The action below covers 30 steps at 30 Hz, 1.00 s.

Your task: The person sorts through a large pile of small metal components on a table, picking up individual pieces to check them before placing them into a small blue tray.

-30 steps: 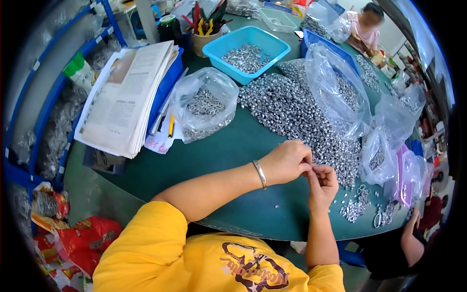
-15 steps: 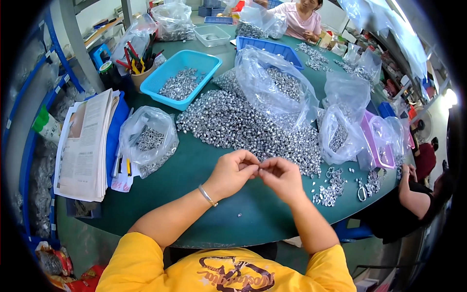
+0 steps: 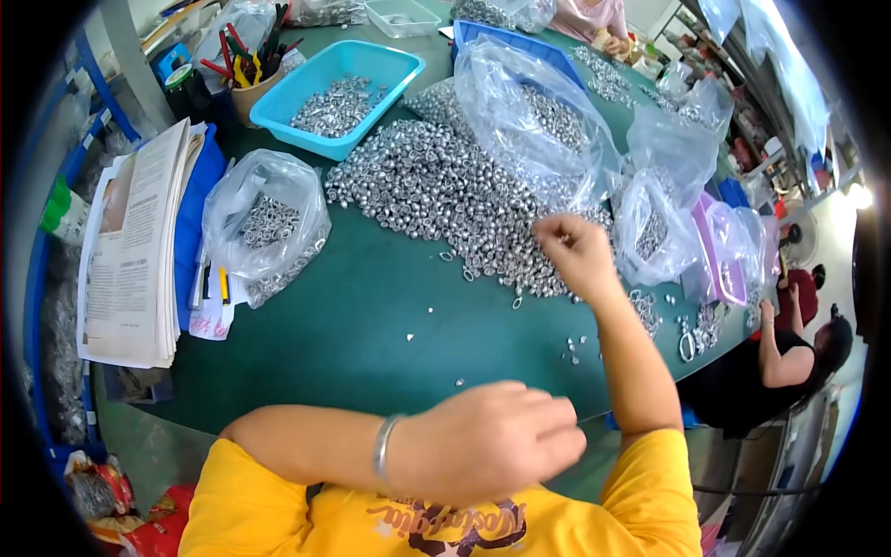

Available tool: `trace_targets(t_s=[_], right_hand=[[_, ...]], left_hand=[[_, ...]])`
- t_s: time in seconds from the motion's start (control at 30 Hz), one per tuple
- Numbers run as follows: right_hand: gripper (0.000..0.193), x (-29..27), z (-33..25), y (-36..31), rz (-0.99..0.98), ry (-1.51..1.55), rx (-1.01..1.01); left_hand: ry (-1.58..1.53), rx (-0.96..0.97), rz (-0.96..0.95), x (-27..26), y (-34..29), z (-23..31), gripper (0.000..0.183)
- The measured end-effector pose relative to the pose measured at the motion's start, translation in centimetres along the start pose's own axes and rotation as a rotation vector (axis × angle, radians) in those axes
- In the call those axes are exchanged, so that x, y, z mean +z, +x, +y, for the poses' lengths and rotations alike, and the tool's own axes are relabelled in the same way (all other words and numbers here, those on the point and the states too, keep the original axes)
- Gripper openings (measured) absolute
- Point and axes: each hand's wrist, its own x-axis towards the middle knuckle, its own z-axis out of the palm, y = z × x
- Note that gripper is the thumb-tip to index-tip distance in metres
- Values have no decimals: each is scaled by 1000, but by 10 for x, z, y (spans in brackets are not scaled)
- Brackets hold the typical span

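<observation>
- Heap of small metal rings (image 3: 436,200): silvery grey, glossy; many rounded, some with dark hollows turned up; piled loosely at all angles.
- Lies in a broad, uneven spread directly on the green tabletop (image 3: 325,362), thinning toward the near edge.
- Stray rings (image 3: 469,274): a few lying flat along the heap's near fringe; open loops.
- Pale loose bits (image 3: 410,337): tiny, scattered nearer me, well apart; shape too small to tell.

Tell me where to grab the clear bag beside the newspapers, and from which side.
Bunch the loose rim of the bag, coming from above and its right. The plastic flares up around the metal parts inside, so the rim should gather without catching many; the newspapers sit close on its left.
</observation>
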Motion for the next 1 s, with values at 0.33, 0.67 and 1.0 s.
trace_targets(t_s=[0.33, 0.67, 1.0], right_hand=[[26, 45, 4, -24, -141, -174, -318], [22, 57, -7, -32, -283, -40, -454], [9, -27, 47, 125, 524, -232, -303]], left_hand=[[284, 309, 720, -17, 44, 20, 15], [424, 165, 642, -39, 44, 40, 17], [444, -552, 250, -8, -38, -48, 6]])
